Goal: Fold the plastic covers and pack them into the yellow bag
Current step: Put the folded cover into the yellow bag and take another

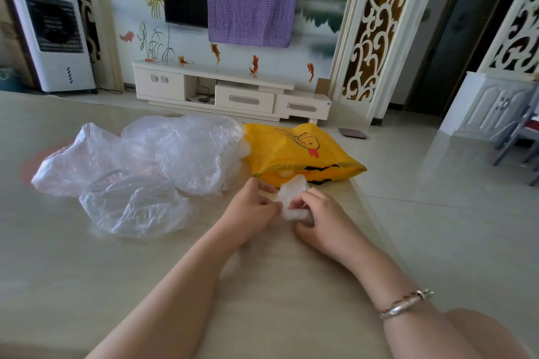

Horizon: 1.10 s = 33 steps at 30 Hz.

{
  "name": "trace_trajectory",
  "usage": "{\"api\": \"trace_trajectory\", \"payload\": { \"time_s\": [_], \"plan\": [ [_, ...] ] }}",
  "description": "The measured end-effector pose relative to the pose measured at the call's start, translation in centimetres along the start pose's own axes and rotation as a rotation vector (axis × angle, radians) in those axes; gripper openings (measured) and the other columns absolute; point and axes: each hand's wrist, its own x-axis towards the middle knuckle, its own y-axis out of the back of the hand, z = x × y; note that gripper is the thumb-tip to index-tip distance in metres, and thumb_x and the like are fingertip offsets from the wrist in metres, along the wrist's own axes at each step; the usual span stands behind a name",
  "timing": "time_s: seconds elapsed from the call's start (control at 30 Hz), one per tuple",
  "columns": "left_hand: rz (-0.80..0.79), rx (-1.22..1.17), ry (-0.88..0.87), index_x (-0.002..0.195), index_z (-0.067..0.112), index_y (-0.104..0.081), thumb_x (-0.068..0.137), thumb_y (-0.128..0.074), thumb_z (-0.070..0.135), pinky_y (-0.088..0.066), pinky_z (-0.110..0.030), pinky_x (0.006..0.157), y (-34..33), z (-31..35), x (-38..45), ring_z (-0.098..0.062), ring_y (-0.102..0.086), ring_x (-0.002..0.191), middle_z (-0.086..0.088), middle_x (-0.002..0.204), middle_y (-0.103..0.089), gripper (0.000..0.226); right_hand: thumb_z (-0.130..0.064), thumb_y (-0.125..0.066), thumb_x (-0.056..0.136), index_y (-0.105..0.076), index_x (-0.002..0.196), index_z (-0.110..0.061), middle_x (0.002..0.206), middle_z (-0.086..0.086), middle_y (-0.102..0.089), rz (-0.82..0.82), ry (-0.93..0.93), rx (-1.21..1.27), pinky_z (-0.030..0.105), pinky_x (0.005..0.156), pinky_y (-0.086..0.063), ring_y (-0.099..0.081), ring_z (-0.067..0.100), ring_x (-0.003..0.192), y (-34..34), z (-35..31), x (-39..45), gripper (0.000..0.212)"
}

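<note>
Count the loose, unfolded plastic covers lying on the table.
3: far left, centre beside the yellow bag at, nearest. More may be hidden underneath.

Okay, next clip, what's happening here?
A person at a table is folding a small plastic cover, pinching it between the left hand and right hand. It sits just in front of the yellow bag, whose opening faces the hands. A pile of loose covers lies to the left, not yet folded.
</note>
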Motion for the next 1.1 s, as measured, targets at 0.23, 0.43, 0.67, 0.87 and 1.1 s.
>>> {"api": "trace_trajectory", "payload": {
  "time_s": [0.23, 0.43, 0.67, 0.87, 1.1],
  "plan": [
    [-0.02, 0.184, -0.178, 0.113, 0.022, -0.055, 0.076, -0.077, 0.019, -0.036, -0.015, 0.073, 0.0, 0.0, -0.4, -0.006, -0.043, 0.084, 0.01, 0.105, -0.052, 0.043, -0.01, -0.06, 0.086, -0.063, 0.094, -0.023, 0.086, -0.013, -0.066, 0.084, -0.116, 0.244, 0.015, 0.064, -0.043, -0.06, 0.007, 0.082, 0.4, 0.2, 0.0, 0.016],
    [0.03, 0.16, -0.167, 0.091, 0.01, -0.065, 0.086, -0.066, 0.013, -0.037, -0.02, 0.057, 0.0, -0.3, 0.1, -0.011, -0.048, 0.061, 0.008, 0.07, -0.053, 0.005, -0.019, -0.066, 0.089, -0.057, 0.098, -0.017, 0.09, -0.006, -0.067, 0.102, -0.247, 0.456, 0.011, 0.063, -0.043, -0.059, 0.007, 0.079, 0.8, 0.3, -0.4, 0.013],
    [0.054, -0.042, 0.043, 0.096, 0.008, -0.058, 0.097, -0.053, 0.014, -0.036, -0.017, 0.037, -0.2, 0.5, 0.0, -0.011, -0.057, 0.037, -0.009, 0.075, -0.065, 0.007, -0.022, -0.065, 0.09, -0.064, 0.084, -0.017, 0.085, -0.001, -0.07, 0.192, -0.423, 0.552, 0.021, 0.067, -0.046, -0.065, 0.015, 0.083, -0.2, 1.0, 1.2, 0.008],
    [0.081, -0.035, 0.152, 0.082, 0.012, -0.052, 0.094, -0.049, 0.007, -0.037, -0.014, 0.035, -0.9, 0.9, 1.3, -0.009, -0.049, 0.028, -0.007, 0.05, -0.06, 0.013, -0.029, -0.068, 0.088, -0.051, 0.095, -0.019, 0.087, -0.003, -0.061, 0.292, -0.46, 0.353, 0.024, 0.057, -0.039, -0.056, 0.012, 0.076, -0.7, 0.7, 2.1, 0.021],
    [-0.026, -0.029, 0.356, 0.08, 0.004, -0.056, 0.092, -0.05, -0.001, -0.048, -0.023, 0.044, -0.6, 1.6, 3.8, -0.023, -0.056, 0.046, -0.008, 0.039, -0.056, 0.015, -0.033, -0.068, 0.085, -0.045, 0.092, -0.024, 0.088, -0.005, -0.058, 0.275, -0.413, 0.148, 0.041, 0.081, -0.05, -0.057, 0.023, 0.093, -1.6, 1.5, 2.7, 0.026]
  ]
}}
